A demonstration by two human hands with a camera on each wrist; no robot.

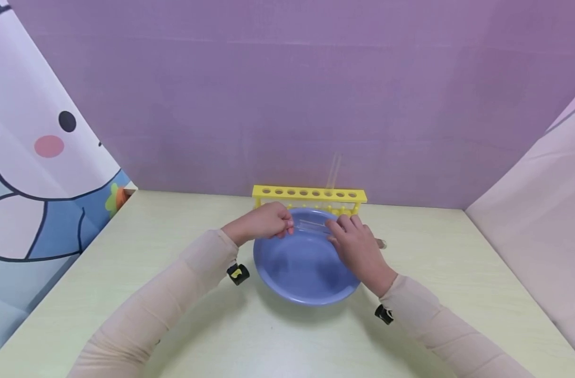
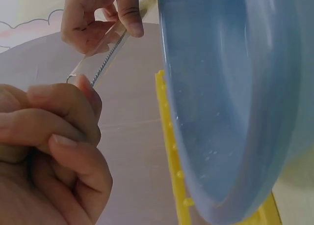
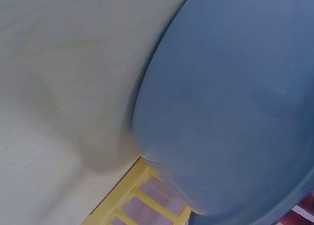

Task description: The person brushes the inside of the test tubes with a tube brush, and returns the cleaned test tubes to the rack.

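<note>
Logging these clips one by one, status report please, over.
Left grip pinching brush. Right grip holding tube around it. Tube above basin. Nothing visibly blocking.

Ok so, layout from where I'm standing: bowl (image 1: 306,275) is on the table (image 1: 268,341), rack (image 1: 310,198) directly behind it, can't tell if they touch tbh. One standing tube (image 1: 333,170) is in the rack, R of the mid. Wall (image 1: 287,105) is behind everything, hanging sheet (image 1: 27,68) on the L, side panel (image 1: 537,210) on the R. L hand (image 1: 268,219) is over the bowl's back-L rim, R hand (image 1: 358,247) over the R rim. Held tube (image 1: 312,228) lies crosswise btwn them above the bowl, far end past the R rim, w/ a brush (image 2: 106,62) lengthwise in it afaict.
</note>
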